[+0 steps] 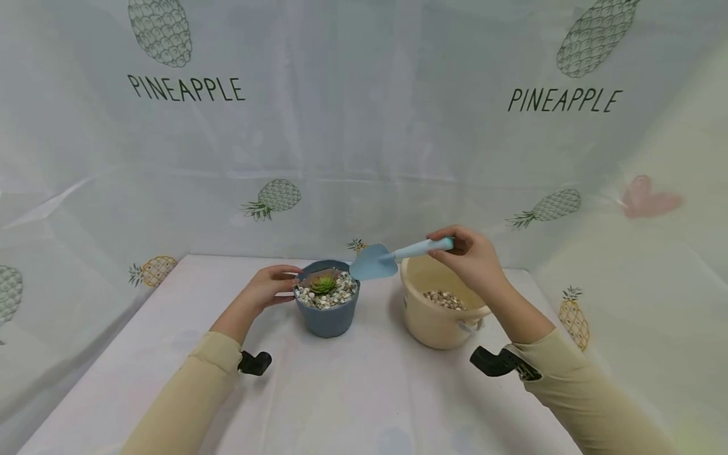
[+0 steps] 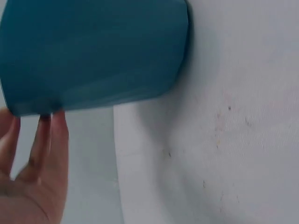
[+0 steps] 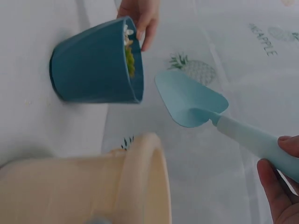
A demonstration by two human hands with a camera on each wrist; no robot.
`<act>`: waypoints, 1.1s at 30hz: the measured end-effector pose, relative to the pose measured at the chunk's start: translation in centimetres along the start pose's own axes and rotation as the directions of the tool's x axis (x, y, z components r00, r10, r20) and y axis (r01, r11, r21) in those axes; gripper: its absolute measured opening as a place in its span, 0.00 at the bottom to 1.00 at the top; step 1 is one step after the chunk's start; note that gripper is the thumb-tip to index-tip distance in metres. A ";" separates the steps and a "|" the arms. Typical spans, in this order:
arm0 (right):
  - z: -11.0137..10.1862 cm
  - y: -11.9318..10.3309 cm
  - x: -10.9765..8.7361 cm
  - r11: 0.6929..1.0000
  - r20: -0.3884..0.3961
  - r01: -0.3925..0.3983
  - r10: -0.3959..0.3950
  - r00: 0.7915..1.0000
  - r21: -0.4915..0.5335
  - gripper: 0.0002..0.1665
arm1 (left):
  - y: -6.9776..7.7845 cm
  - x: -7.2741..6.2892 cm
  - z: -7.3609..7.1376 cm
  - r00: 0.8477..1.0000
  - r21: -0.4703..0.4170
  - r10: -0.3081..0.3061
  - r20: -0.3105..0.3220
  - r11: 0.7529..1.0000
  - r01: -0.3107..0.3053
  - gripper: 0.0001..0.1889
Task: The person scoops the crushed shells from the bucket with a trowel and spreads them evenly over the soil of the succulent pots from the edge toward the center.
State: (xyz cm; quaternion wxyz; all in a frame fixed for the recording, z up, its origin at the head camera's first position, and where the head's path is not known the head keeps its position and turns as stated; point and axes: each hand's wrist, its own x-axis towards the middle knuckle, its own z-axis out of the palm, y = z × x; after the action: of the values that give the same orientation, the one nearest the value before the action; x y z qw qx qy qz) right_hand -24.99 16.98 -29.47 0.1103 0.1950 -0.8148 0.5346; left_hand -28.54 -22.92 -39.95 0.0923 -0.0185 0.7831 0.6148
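My right hand (image 1: 469, 259) grips the handle of a light blue trowel (image 1: 372, 262), whose blade reaches left to the rim of the blue pot (image 1: 327, 321) in the head view. No stones show on the blade (image 3: 187, 100) in the right wrist view. The pot stands upright, with a green succulent (image 1: 323, 284) among white and brown pebbles (image 1: 335, 296). At the pot's left side, my left hand (image 1: 267, 292) touches it near the rim with extended fingers. In the left wrist view, its fingertips (image 2: 58, 119) meet the pot's outer wall.
A cream bucket (image 1: 432, 328) stands right of the pot, below my right hand, with small pebbles (image 1: 446, 300) in its bottom and a handle at its side. Both are on a table covered by a pale cloth (image 1: 341, 392). A pineapple-printed curtain (image 1: 352, 139) hangs behind.
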 end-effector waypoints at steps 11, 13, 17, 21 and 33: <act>-5.2 0.9 -2.6 1.000 -0.108 -0.018 0.017 0.994 -0.002 0.15 | 4.8 -2.3 3.4 0.961 0.174 0.234 -0.149 0.963 -0.207 0.20; -5.9 1.1 -3.1 0.999 -0.119 -0.031 0.028 0.993 -0.024 0.15 | 5.7 -2.7 4.9 0.964 0.171 0.241 -0.116 0.961 -0.220 0.20; -7.1 1.3 -3.8 0.994 -0.154 -0.068 0.055 0.986 -0.081 0.17 | 6.5 -3.0 8.2 0.971 0.191 0.237 -0.031 0.955 -0.227 0.18; -7.9 1.5 -4.3 0.987 -0.186 -0.090 0.064 0.980 -0.133 0.16 | 6.6 -2.5 11.7 0.965 0.205 0.260 0.040 0.943 -0.262 0.18; -6.4 3.8 -5.5 0.913 -0.148 -0.051 -0.011 0.989 -0.405 0.15 | 5.9 -1.2 19.4 0.957 0.103 0.242 0.163 0.960 -0.261 0.32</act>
State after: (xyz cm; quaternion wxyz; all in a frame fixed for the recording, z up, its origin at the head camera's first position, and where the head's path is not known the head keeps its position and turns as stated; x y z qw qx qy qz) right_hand -21.91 25.30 -32.17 0.2031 0.1193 -0.8999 0.3670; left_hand -25.83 -2.86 -38.44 0.0722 0.1328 0.8066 0.5715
